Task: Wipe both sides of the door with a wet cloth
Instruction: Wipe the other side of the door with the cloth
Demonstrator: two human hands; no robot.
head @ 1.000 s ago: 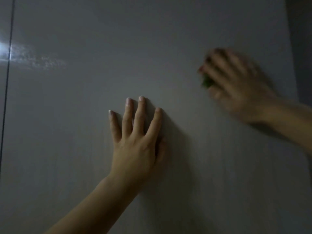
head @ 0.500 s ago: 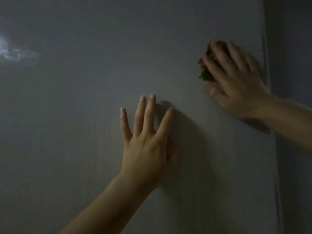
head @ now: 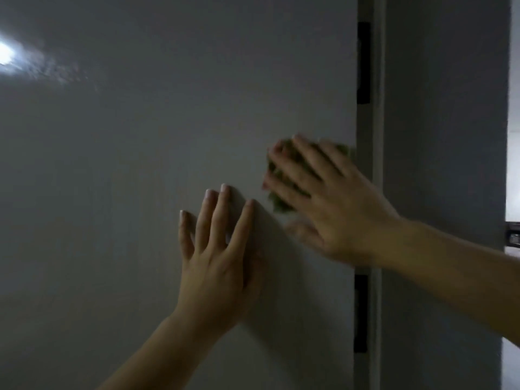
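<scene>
A plain grey door (head: 140, 178) fills most of the dim view. My left hand (head: 219, 257) lies flat on it near the middle, fingers straight and spread. My right hand (head: 323, 201), blurred by motion, presses a green cloth (head: 277, 204) against the door close to its right edge, fingers stretched over the cloth. Most of the cloth is hidden under the hand; green bits show at the left and upper right of the fingers.
The door's right edge meets a grey frame (head: 375, 136) with dark hinge recesses (head: 363, 63) above and below my right wrist. A grey wall (head: 444, 136) stands further right, with a bright opening (head: 514, 136) at the far right. A light glare (head: 8, 56) sits upper left.
The view has shifted right, bringing the door edge, frame and wall into sight. My right hand with the cloth has slid down the door, nearer my left hand, which stays flat.
</scene>
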